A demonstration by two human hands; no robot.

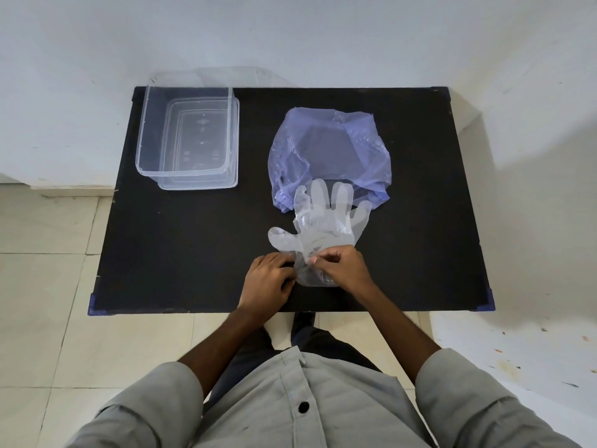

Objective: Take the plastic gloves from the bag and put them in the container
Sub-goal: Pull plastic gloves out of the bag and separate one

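Clear plastic gloves (323, 218) lie flat on the black table (193, 253), fingers pointing away from me and overlapping the mouth of a crumpled blue plastic bag (329, 150). My left hand (268, 282) and my right hand (342, 268) both pinch the cuff end of the gloves near the table's front edge. A clear rectangular container (184, 134) stands open at the back left of the table, with nothing visible in it.
The container sits on what looks like its clear lid (200, 185). White walls close in behind the table and at the right. Tiled floor (42, 286) lies to the left and in front.
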